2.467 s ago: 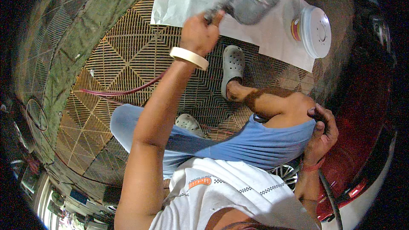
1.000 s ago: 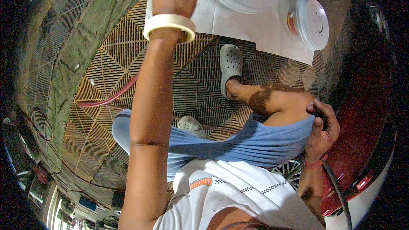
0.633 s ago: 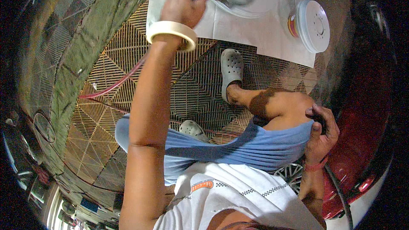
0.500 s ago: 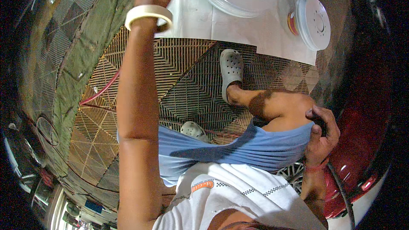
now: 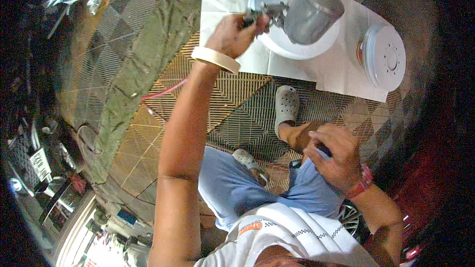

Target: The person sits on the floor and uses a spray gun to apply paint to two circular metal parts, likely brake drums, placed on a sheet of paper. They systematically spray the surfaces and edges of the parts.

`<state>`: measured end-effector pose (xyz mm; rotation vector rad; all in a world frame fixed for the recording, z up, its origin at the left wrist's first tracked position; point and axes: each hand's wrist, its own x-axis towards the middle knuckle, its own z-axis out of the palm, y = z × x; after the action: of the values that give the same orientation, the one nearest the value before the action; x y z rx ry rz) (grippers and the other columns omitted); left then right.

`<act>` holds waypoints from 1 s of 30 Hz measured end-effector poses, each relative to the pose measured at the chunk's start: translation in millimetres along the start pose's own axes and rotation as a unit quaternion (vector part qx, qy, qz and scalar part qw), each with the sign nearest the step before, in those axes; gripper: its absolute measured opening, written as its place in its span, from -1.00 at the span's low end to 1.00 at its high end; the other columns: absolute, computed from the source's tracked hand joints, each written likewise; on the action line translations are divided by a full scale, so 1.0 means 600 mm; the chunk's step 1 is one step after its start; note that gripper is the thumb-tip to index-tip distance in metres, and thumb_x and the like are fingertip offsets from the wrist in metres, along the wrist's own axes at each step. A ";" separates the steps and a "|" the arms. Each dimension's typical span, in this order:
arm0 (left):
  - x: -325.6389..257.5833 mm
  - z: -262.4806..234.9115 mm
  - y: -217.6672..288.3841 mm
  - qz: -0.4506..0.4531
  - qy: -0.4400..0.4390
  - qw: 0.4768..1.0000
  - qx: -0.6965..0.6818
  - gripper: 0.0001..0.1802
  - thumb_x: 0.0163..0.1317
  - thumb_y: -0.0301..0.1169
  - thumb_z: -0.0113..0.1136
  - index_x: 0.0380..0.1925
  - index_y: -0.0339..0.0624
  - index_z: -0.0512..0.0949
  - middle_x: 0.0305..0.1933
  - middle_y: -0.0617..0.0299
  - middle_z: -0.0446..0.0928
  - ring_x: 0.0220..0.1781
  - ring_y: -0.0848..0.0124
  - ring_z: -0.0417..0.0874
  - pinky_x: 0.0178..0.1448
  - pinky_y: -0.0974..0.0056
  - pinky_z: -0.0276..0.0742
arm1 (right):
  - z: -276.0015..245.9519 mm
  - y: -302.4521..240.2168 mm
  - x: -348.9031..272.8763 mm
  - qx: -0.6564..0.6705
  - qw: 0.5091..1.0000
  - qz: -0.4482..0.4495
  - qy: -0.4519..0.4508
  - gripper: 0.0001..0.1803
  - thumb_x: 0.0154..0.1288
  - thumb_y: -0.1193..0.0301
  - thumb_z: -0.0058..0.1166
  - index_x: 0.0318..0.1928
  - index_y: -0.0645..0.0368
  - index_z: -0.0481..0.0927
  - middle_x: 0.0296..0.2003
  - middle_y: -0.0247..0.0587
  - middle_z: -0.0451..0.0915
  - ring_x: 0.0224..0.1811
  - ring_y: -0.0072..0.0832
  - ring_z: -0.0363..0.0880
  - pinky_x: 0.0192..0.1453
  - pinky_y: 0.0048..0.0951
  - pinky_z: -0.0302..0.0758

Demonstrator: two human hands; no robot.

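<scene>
My left hand [image 5: 232,34], with a cream roll of tape [image 5: 216,59] around its wrist, is closed on the grip of a spray gun [image 5: 269,16]. A dark grey cup [image 5: 315,14] on the gun covers part of a large silvery brake disc [image 5: 309,49] lying on white paper [image 5: 227,0]. My right hand [image 5: 336,155], with a red band at the wrist, is held above my right thigh. Its fingers are bent but apart, and I see nothing in them. A second, smaller silvery brake disc [image 5: 391,59] sits farther right, raised on a round tin-like support [image 5: 360,52].
Slatted floor tiles [image 5: 232,99] lie under my grey clogs [image 5: 287,109]. A green cloth [image 5: 143,54] and a pink-red hose [image 5: 166,89] are at the left. A dark car front [image 5: 44,168] stands far left; a red car body [image 5: 420,168] is close on the right.
My left hand has swung right, bringing the spray gun over the large disc. My right hand has moved left, off the knee area and over the thigh. The view has shifted somewhat.
</scene>
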<state>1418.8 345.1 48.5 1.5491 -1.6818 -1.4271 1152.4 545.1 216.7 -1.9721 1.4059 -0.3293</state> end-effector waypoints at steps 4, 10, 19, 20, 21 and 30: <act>-0.016 -0.020 0.120 0.001 0.042 0.996 -0.079 -0.60 0.44 -0.12 0.29 -0.03 -0.28 0.70 -0.35 0.07 0.72 -0.30 0.38 0.65 -0.12 0.23 0.57 | -0.084 -0.025 0.025 0.083 0.991 0.085 -0.057 -0.63 0.25 0.12 0.37 -0.22 0.19 0.68 -0.35 -0.06 0.69 -0.26 -0.03 0.69 -0.12 -0.08 0.58; -0.089 -0.081 0.337 -0.036 0.024 0.992 -0.118 -0.47 0.49 -0.36 0.19 0.43 -0.08 0.43 -0.03 0.20 0.52 -0.19 0.41 0.48 -0.06 0.34 0.46 | -0.127 -0.075 -0.008 0.051 0.974 0.165 -0.145 -0.49 0.31 0.04 0.28 0.02 0.22 0.63 -0.19 0.04 0.70 -0.11 0.03 0.69 0.07 -0.02 0.58; -0.232 -0.199 0.491 0.043 -0.132 0.973 -0.187 -0.24 0.54 0.01 -0.07 0.59 -0.17 0.17 0.51 -0.10 0.24 0.50 0.03 0.31 0.60 0.07 0.17 | -0.195 -0.382 0.154 0.465 0.831 0.167 0.257 0.00 0.40 -0.10 0.19 0.55 0.29 0.08 0.50 0.12 0.22 0.55 -0.11 0.22 0.62 -0.16 0.13; -0.257 -0.231 0.505 0.044 -0.143 0.971 -0.185 -0.26 0.54 -0.04 -0.07 0.60 -0.15 0.15 0.51 -0.11 0.22 0.50 0.03 0.31 0.60 0.10 0.18 | -0.194 -0.435 0.169 0.441 0.831 0.208 0.268 -0.04 0.44 -0.10 0.13 0.55 0.29 0.08 0.49 0.13 0.23 0.54 -0.10 0.23 0.60 -0.16 0.15; -0.280 -0.263 0.520 0.050 -0.156 0.970 -0.180 -0.28 0.55 -0.09 -0.07 0.61 -0.13 0.14 0.50 -0.13 0.20 0.50 0.03 0.31 0.60 0.13 0.19 | -0.188 -0.490 0.183 0.417 0.827 0.247 0.285 -0.07 0.48 -0.11 0.06 0.55 0.29 0.08 0.48 0.13 0.24 0.53 -0.09 0.25 0.59 -0.16 0.17; -0.455 -0.928 0.589 0.213 -0.096 0.957 -0.172 -0.24 0.31 -0.42 0.16 0.55 -0.14 0.25 0.66 -0.08 0.13 0.70 -0.01 0.07 0.69 -0.03 -0.02 | -0.135 -0.919 0.360 0.415 0.678 0.318 0.517 -0.32 0.67 0.13 -0.11 0.59 0.13 0.06 0.28 -0.12 0.51 0.15 -0.41 0.55 -0.01 -0.41 0.57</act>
<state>1805.5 325.1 648.1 0.8231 -1.6349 -1.5604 1594.2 418.9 599.1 -0.3577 1.9361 -1.5686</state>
